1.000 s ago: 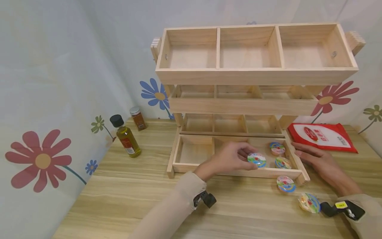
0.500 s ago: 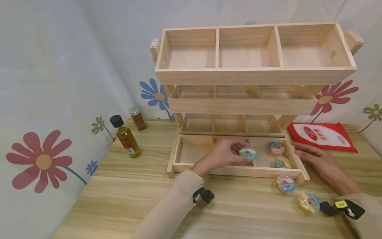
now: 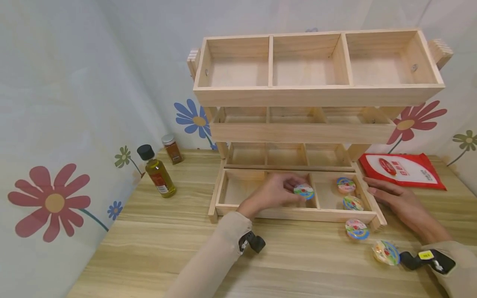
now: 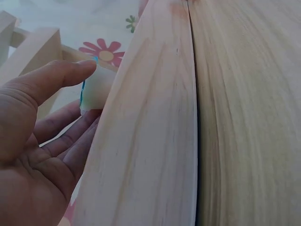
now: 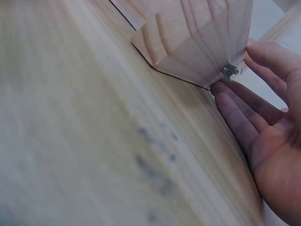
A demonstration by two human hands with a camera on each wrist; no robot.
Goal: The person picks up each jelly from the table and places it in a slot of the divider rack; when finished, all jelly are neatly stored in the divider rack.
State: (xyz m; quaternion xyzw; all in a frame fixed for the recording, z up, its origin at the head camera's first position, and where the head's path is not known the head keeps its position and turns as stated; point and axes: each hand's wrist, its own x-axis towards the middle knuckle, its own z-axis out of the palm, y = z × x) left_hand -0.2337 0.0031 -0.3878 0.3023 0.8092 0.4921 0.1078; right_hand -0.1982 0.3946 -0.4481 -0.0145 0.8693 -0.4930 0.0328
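The left hand (image 3: 273,192) pinches a small jelly cup (image 3: 304,191) with a blue-edged printed lid, over the middle compartment of the lowest tray (image 3: 285,213). In the left wrist view, thumb and fingers hold the pale cup (image 4: 99,88) behind the tray's wooden wall (image 4: 146,122). Two more cups, one pink (image 3: 346,185) and one yellow (image 3: 352,203), lie in the right compartment. The right hand (image 3: 406,203) rests with extended fingers against the rack's right side; its fingertips touch the wood by a metal fastener (image 5: 229,71) in the right wrist view.
Two cups, one pink (image 3: 357,229) and one yellow (image 3: 386,253), lie on the table (image 3: 298,265) in front of the rack. A red and white packet (image 3: 406,170) lies at right. An oil bottle (image 3: 159,176) and a spice jar (image 3: 173,150) stand at left. Higher tiers (image 3: 320,96) overhang the lowest tray.
The left hand has moved left with its cup, from above the right compartment to the middle one. The right hand has stayed in place.
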